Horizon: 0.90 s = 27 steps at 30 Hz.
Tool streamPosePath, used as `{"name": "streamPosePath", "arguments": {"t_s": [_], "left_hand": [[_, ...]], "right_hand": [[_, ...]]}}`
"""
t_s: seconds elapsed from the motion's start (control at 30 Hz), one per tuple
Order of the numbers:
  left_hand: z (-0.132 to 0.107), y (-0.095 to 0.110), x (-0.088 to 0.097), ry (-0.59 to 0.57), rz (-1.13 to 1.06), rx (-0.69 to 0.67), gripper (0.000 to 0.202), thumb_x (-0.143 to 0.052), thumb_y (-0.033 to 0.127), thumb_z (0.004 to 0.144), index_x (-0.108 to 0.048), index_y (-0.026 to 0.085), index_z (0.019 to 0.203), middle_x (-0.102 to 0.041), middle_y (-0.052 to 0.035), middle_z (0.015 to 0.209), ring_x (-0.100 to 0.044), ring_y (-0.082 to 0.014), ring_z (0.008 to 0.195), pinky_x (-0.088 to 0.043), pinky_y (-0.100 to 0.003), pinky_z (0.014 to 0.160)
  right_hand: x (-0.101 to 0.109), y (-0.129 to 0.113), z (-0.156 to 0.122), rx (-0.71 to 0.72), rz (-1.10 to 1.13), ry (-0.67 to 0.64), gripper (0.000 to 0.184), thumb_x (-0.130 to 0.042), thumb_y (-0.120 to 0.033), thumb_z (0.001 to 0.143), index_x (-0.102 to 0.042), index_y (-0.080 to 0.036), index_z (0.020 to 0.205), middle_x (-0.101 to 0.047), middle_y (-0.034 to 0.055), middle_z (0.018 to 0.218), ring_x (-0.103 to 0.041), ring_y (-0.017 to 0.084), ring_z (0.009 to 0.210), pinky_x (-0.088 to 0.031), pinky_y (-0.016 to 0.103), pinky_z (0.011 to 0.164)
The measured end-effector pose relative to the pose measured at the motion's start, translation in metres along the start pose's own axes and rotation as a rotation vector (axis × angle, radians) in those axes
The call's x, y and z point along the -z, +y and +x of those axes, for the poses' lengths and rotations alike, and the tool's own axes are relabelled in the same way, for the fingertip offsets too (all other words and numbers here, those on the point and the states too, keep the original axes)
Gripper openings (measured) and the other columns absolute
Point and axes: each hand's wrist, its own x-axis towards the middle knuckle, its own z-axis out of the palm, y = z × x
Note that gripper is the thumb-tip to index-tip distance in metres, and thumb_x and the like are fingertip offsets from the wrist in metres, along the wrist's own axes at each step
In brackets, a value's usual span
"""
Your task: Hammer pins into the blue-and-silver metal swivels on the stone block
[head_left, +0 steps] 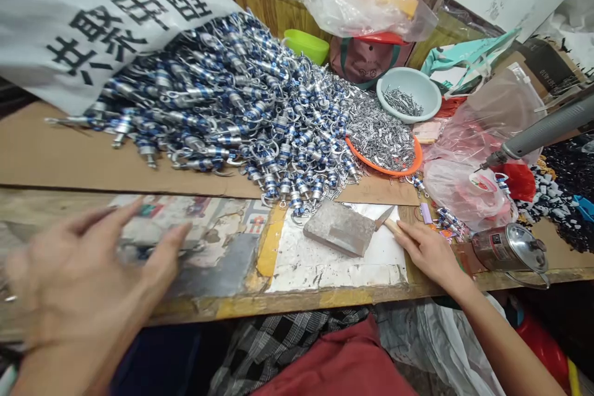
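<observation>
My left hand (pixel 78 272) hovers over the worn table top (pixel 223 260) at the left, fingers spread and blurred by motion, holding nothing. My right hand (pixel 429 250) rests on the table at the right, its fingers touching the wooden handle of a small tool (pixel 387 219) that lies against a grey metal block (pixel 341 228). A big heap of blue-and-silver metal clasps (pixel 232 99) spills from a white printed sack (pixel 83 12) onto cardboard (pixel 55 154) behind the block.
An orange tray (pixel 411 167) of small silver parts sits beside the heap, a pale bowl (pixel 429 93) with more parts behind it. A green bowl (pixel 306 43), plastic bags (pixel 464 192), a metal pot (pixel 508 247) and a grey power tool (pixel 542 133) crowd the right side.
</observation>
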Motion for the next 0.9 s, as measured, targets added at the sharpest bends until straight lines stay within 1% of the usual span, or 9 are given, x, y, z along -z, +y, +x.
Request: {"name": "streamPosePath", "arguments": {"t_s": [0.03,0.1,0.2,0.37,0.5,0.6,0.73,0.83,0.9], "left_hand": [[0.009,0.005,-0.005,0.022,0.127,-0.063,0.053,-0.059,0.038,0.075,-0.054,0.009,0.119,-0.052,-0.0131,0.12,-0.037,-0.0389,0.123,-0.022,-0.051,0.105],[0.031,0.018,-0.018,-0.159,0.239,-0.247,0.043,-0.044,0.033,0.085,-0.054,0.005,0.116,-0.055,-0.0137,0.116,-0.047,-0.0316,0.114,-0.033,-0.043,0.1],[0.065,0.035,-0.04,-0.384,0.467,-0.411,0.04,-0.033,0.029,0.088,-0.06,0.009,0.11,-0.054,-0.0146,0.11,-0.043,-0.0365,0.111,-0.038,-0.049,0.089],[0.085,0.035,-0.052,-0.443,0.552,-0.455,0.042,-0.029,0.027,0.088,-0.066,0.01,0.101,-0.051,-0.0207,0.105,-0.042,-0.0396,0.104,-0.04,-0.051,0.078],[0.075,0.024,-0.051,-0.353,0.57,-0.516,0.037,-0.033,0.029,0.089,-0.067,0.017,0.096,-0.049,-0.0176,0.116,-0.039,-0.0369,0.11,-0.035,-0.05,0.082],[0.074,0.018,-0.046,-0.268,0.525,-0.606,0.035,-0.03,0.023,0.09,-0.064,0.014,0.093,-0.048,-0.0187,0.124,-0.04,-0.0362,0.115,-0.034,-0.05,0.084],[0.072,0.02,-0.041,-0.186,0.276,-0.795,0.019,-0.04,0.017,0.086,-0.057,0.012,0.094,-0.064,-0.013,0.106,-0.055,-0.027,0.105,-0.039,-0.044,0.085],[0.048,0.038,-0.045,-0.229,-0.008,-0.927,0.012,-0.05,0.018,0.083,-0.056,0.013,0.091,-0.067,-0.0066,0.082,-0.062,-0.0188,0.08,-0.046,-0.035,0.077],[0.021,0.055,-0.051,-0.332,-0.179,-0.955,0.013,-0.053,0.017,0.082,-0.056,0.015,0.095,-0.066,-0.006,0.085,-0.062,-0.0162,0.078,-0.048,-0.029,0.073]], "right_hand": [[0.002,0.0,0.011,0.034,0.018,0.054,0.031,-0.044,-0.032,0.089,-0.062,-0.021,0.111,-0.067,0.0081,0.094,-0.062,0.022,0.088,-0.049,0.033,0.074],[0.008,0.003,0.045,0.062,0.071,0.174,0.03,-0.042,-0.027,0.089,-0.063,-0.021,0.109,-0.064,0.0079,0.099,-0.06,0.02,0.092,-0.048,0.032,0.079],[0.012,0.018,0.111,-0.058,0.076,0.244,0.03,-0.044,-0.024,0.087,-0.061,-0.017,0.11,-0.06,0.0095,0.109,-0.055,0.02,0.101,-0.043,0.034,0.089],[-0.003,0.039,0.191,-0.189,0.052,0.22,0.039,-0.044,-0.033,0.087,-0.054,-0.012,0.118,-0.054,0.0161,0.117,-0.048,0.027,0.11,-0.037,0.041,0.093],[-0.016,0.036,0.205,-0.239,0.053,0.224,0.04,-0.041,-0.04,0.088,-0.055,-0.016,0.117,-0.054,0.0153,0.116,-0.047,0.029,0.109,-0.035,0.047,0.091],[-0.018,0.032,0.202,-0.191,0.091,0.241,0.036,-0.045,-0.038,0.087,-0.058,-0.016,0.113,-0.057,0.0134,0.111,-0.051,0.025,0.103,-0.038,0.04,0.089],[-0.019,0.03,0.196,-0.128,0.18,0.304,0.025,-0.052,-0.033,0.083,-0.066,-0.019,0.098,-0.065,0.0059,0.095,-0.058,0.018,0.089,-0.042,0.03,0.083],[-0.018,0.029,0.194,-0.139,0.24,0.404,0.021,-0.054,-0.031,0.082,-0.069,-0.019,0.09,-0.066,0.0047,0.096,-0.058,0.017,0.092,-0.042,0.029,0.085],[-0.013,0.027,0.192,-0.159,0.269,0.475,0.02,-0.055,-0.029,0.081,-0.07,-0.017,0.087,-0.064,0.007,0.102,-0.056,0.019,0.098,-0.04,0.032,0.089]]}}
